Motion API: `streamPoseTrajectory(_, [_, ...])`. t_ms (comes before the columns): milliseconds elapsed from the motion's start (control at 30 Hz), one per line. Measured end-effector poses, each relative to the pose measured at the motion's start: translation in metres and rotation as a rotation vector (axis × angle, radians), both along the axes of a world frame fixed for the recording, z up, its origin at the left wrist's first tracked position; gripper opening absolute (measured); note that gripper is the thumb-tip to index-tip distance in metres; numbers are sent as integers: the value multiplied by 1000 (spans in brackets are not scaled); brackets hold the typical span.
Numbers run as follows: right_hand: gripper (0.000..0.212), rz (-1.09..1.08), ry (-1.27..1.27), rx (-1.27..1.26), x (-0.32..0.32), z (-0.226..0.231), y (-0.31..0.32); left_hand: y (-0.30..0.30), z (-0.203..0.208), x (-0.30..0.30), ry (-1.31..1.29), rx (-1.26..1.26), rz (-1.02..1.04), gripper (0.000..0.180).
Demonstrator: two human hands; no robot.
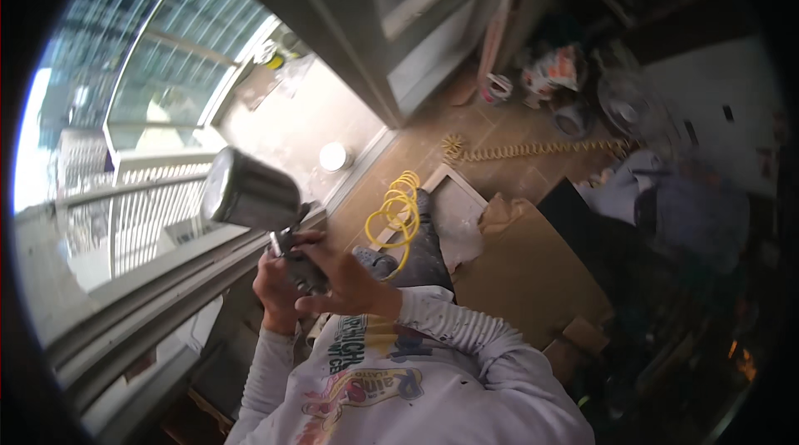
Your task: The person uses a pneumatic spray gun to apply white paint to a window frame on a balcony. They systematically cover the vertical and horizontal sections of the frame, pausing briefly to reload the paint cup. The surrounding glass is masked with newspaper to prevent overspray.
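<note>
A paint spray gun with a silvery metal cup [254,191] on top is up in front of my chest, tilted toward the window on the left. My left hand [275,288] is wrapped round the gun's lower body. Across the gun from the right comes my right hand [354,278], its fingers closed on the gun's back and side; the exact grip is partly hidden. A yellow coiled air hose [399,224] hangs just beyond my right hand, in front of my legs.
Window frame rails [183,266] run close on my left. Ahead, a white round container [334,157] stands on the balcony floor past a door track. More yellow coil [533,150] lies on the tiles. Cardboard [533,266], a bucket [573,119] and bags crowd the right.
</note>
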State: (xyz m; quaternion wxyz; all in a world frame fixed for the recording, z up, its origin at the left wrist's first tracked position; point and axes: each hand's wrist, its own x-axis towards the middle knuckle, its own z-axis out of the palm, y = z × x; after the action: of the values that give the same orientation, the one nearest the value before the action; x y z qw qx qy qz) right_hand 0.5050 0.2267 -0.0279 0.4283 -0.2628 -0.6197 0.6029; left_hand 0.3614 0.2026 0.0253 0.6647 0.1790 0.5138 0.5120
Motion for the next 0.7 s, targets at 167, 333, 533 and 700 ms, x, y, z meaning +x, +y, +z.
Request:
streamPoseTrajectory(167, [79,168,-23,-87,-12,3,5,-17,-7,-10,-31,49,145,55])
streamPoseTrajectory(333, [72,255,17,-230,-29,17,15,-41,-22,-28,-34,195,228,57])
streamPoseTrajectory(533, [82,271,198,-532,-66,14,9,-77,-47,-28,-208,8,178,39])
streamPoseTrajectory(700, [95,245,274,-575,-92,33,1,-94,-52,-37,-359,77,304,26])
